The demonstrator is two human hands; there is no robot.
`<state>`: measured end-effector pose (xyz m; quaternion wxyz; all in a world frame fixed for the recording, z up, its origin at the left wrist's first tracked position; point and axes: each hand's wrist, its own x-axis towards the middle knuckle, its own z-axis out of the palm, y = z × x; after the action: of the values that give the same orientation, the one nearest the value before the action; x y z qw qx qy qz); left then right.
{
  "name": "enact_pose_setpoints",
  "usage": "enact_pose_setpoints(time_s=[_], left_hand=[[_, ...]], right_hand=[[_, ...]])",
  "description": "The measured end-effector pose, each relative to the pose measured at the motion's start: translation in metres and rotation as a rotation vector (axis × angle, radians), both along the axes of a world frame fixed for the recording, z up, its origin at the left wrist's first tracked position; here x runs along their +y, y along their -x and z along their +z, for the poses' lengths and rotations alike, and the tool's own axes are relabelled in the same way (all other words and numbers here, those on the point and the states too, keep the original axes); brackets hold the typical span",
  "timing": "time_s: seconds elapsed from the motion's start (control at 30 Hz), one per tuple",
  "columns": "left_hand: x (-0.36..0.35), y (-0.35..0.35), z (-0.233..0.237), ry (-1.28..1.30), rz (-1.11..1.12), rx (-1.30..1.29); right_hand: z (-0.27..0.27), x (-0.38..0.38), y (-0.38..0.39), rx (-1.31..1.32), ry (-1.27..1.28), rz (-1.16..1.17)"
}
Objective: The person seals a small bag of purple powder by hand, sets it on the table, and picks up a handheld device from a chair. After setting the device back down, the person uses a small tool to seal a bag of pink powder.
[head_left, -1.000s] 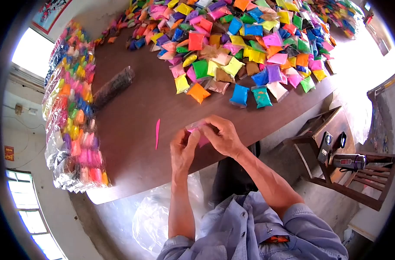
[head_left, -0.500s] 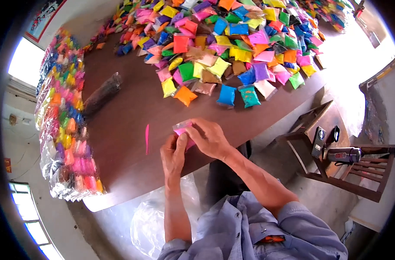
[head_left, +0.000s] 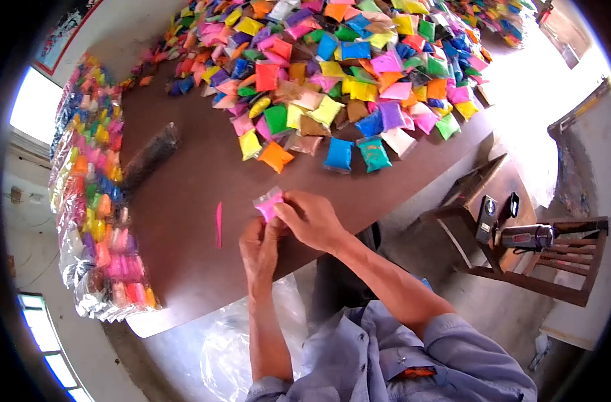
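Observation:
Between my two hands is a small pink packet [head_left: 268,204] in clear plastic, held over the near part of the brown table [head_left: 185,221]. My left hand [head_left: 258,242] pinches its lower edge. The fingers of my right hand [head_left: 310,218] are closed on its right side, and the fingertips partly cover it. A thin pink plastic stick, like a modelling-clay knife [head_left: 219,224], lies flat to the left of my hands. Past my hands, a large heap of colourful packets [head_left: 339,100] spreads over the far side, with a teal packet [head_left: 374,155] at its near edge.
Bundled packets in clear bags [head_left: 101,201] line the table's left edge. Beside them lies a dark wrapped roll [head_left: 151,154]. A wooden stool [head_left: 493,208] at the right bears a flask [head_left: 526,237] and a small dark device [head_left: 486,218]. Clear plastic sheeting [head_left: 245,342] hangs below the table.
The pink packet is turned more upright, and more of it shows above my fingers. Both hands still grip it. The whole view has shifted slightly.

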<state>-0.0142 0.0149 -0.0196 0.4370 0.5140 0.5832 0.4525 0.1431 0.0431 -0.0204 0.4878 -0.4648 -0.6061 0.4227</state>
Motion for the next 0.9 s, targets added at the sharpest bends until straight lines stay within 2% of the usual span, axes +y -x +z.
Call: enact_pose_setpoints(time_s=[0.17,0.43,0.5,0.63,0.73,0.8,0.9], left_hand=[[0.001,0.002,0.012,0.0,-0.1,0.117],[0.005,0.005,0.005,-0.012,-0.062,0.182],[0.003,0.002,0.007,-0.05,-0.043,0.126],[0.004,0.003,0.008,-0.006,-0.076,0.15],[0.002,-0.004,0.016,-0.046,-0.013,0.084],[0.001,-0.002,0.018,-0.003,0.049,-0.168],[0.004,0.007,0.007,-0.016,0.038,-0.023]], right_hand=[[-0.007,-0.001,-0.001,0.087,-0.023,-0.107],[0.009,-0.004,-0.004,0.089,0.008,-0.057],[0.007,-0.004,-0.006,0.022,-0.012,-0.022],[0.003,-0.003,-0.006,0.086,0.041,-0.008],[-0.002,-0.001,-0.006,0.055,-0.001,-0.021],[-0.003,-0.001,-0.005,0.024,-0.049,-0.028],[0.001,-0.002,-0.003,0.032,-0.083,-0.008]])
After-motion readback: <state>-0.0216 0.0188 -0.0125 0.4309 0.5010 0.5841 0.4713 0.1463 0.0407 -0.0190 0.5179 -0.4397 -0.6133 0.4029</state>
